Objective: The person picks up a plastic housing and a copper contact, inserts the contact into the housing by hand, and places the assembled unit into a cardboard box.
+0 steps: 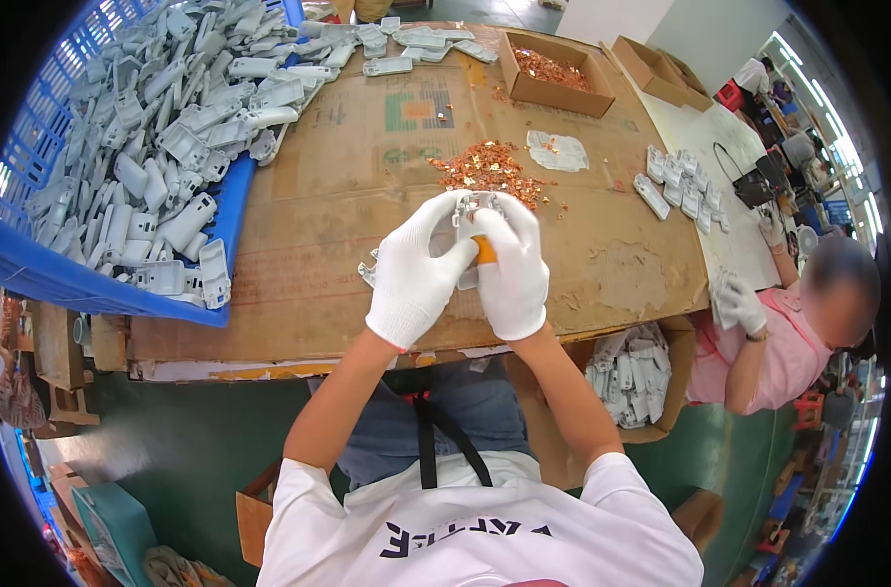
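Both my hands wear white knit gloves and meet over the cardboard-covered table. My left hand (pixel 411 269) is closed around a light grey plastic housing (pixel 468 204), mostly covered by the fingers. My right hand (pixel 516 274) is closed against the same housing from the other side. An orange-yellow patch (pixel 484 248) shows at the right thumb; whether it is a wrap or a held thing I cannot tell. Just beyond the fingertips lies a heap of small copper-coloured metal pieces (pixel 484 166). Another grey housing (pixel 368 269) peeks out beside my left hand.
A blue crate (pixel 232 220) heaped with grey housings fills the left. Far back stands a cardboard box (pixel 563 95) of copper pieces. Rows of housings (pixel 682 186) lie at the right, near a gloved co-worker (pixel 768 342). Below the table edge, a carton (pixel 682 377) holds white parts.
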`<state>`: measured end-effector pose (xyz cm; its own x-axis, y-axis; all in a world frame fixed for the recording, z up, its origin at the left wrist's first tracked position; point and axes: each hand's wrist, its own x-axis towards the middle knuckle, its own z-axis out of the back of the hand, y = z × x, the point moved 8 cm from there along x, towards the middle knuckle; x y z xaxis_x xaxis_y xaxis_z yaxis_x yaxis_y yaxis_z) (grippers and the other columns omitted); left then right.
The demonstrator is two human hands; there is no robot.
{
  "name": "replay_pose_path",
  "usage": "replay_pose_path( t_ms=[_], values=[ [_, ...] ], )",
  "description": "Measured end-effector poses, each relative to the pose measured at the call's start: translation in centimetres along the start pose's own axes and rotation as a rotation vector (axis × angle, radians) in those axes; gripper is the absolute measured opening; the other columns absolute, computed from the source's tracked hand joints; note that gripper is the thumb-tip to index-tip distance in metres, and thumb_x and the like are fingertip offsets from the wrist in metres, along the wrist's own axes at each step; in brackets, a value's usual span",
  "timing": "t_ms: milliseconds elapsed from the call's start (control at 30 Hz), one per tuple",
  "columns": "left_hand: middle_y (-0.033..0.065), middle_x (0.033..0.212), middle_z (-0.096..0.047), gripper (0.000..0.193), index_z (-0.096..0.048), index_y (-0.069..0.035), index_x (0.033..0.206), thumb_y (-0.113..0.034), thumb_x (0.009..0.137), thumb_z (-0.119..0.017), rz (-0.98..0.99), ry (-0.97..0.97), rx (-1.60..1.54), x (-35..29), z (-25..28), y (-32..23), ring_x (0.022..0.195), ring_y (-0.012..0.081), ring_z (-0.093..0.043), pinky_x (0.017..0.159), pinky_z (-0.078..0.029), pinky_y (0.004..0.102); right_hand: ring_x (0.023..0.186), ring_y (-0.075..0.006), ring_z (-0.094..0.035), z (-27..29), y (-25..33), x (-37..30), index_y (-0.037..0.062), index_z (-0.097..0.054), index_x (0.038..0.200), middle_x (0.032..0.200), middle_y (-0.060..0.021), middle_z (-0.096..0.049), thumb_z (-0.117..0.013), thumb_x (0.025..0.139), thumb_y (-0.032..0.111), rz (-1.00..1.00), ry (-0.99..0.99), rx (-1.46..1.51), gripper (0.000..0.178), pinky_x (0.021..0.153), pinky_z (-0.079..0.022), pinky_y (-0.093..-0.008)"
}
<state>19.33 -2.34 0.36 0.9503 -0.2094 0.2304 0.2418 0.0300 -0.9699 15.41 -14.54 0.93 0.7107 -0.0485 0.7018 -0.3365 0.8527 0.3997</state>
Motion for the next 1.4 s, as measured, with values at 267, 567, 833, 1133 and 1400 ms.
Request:
replay_pose_path(
  t_ms=[267,567,833,1133,1400],
  values=[
    [0.0111,0.112,-0.067,0.038,-0.057,0.003,0.124,-0.003,0.087,-0.065,0.035,-0.014,0.002,-1.1,0.1,-1.6,0.101,0.0137,-0.065,0.089,-0.052,0.0289,0.072,-0.0145,-0.067,0.4,1.2,-0.5,0.0127,-0.066,0.112,0.134,-0.0117,-0.050,-0.070,0.072,0.002,0.137,0.020,0.016,0.042,0.056,-0.056,-0.0249],
    [0.0096,0.108,-0.069,0.037,-0.059,0.002,0.123,-0.001,0.086,-0.065,0.046,-0.012,0.065,-1.4,-0.2,-2.3,0.099,0.0132,-0.065,0.087,-0.053,0.0290,0.072,-0.0137,-0.070,0.9,1.0,-1.1,0.0103,-0.067,0.115,0.137,-0.0151,-0.049,-0.066,0.075,-0.001,0.111,0.000,0.083,0.041,0.060,-0.058,-0.0234],
    [0.0133,0.104,-0.070,0.038,-0.059,0.002,0.122,-0.004,0.085,-0.066,0.021,-0.027,0.110,-1.6,-0.2,-1.6,0.095,0.0155,-0.069,0.081,-0.055,0.0283,0.071,-0.0131,-0.070,0.6,0.8,-1.6,0.0093,-0.066,0.116,0.136,-0.0140,-0.049,-0.062,0.071,-0.013,0.104,0.057,0.128,0.051,0.057,-0.058,-0.0239],
    [0.0139,0.106,-0.070,0.037,-0.058,0.005,0.122,0.000,0.086,-0.064,0.059,-0.018,0.058,-1.6,-0.8,-0.6,0.098,0.0168,-0.068,0.083,-0.055,0.0286,0.063,-0.0145,-0.067,-0.1,-0.4,-2.0,0.0127,-0.068,0.112,0.136,-0.0126,-0.053,-0.067,0.071,0.001,0.157,0.028,0.109,0.043,0.052,-0.055,-0.0248],
    [0.0157,0.114,-0.067,0.047,-0.052,0.006,0.129,-0.002,0.085,-0.065,0.044,-0.010,0.278,-1.9,-0.5,1.3,0.104,0.0191,-0.066,0.088,-0.053,0.0300,0.087,-0.0273,-0.069,-0.3,-0.9,-2.0,0.0083,-0.064,0.116,0.139,-0.0159,-0.048,-0.066,0.073,-0.002,0.007,0.229,0.286,0.044,0.070,-0.057,-0.0328]
  ],
)
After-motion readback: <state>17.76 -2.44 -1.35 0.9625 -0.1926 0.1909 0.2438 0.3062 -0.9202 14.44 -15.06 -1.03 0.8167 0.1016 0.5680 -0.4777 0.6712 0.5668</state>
